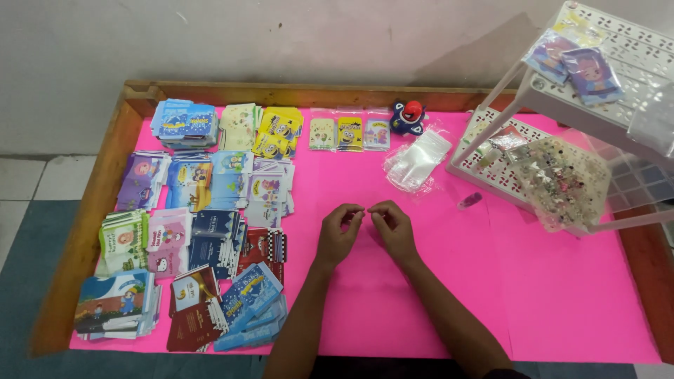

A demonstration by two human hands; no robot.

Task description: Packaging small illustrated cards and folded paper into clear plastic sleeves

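My left hand [338,235] and my right hand [393,228] hover side by side over the middle of the pink table cover [562,302]. Both have their fingers curled, and the fingertips pinch towards each other so that the two hands almost touch. Nothing I can make out shows between the fingertips; anything there is too small to tell. A heap of small clear plastic bags [418,160] lies just beyond the hands. A small purple item [470,201] lies to the right of them.
Stacks of colourful small envelopes [200,231] fill the left half of the table. Three packets [349,133] and a blue-red toy [408,116] lie at the back. A white perforated rack [604,91] holding a bag of beads [562,179] stands at the right. A wooden rim [91,217] edges the table.
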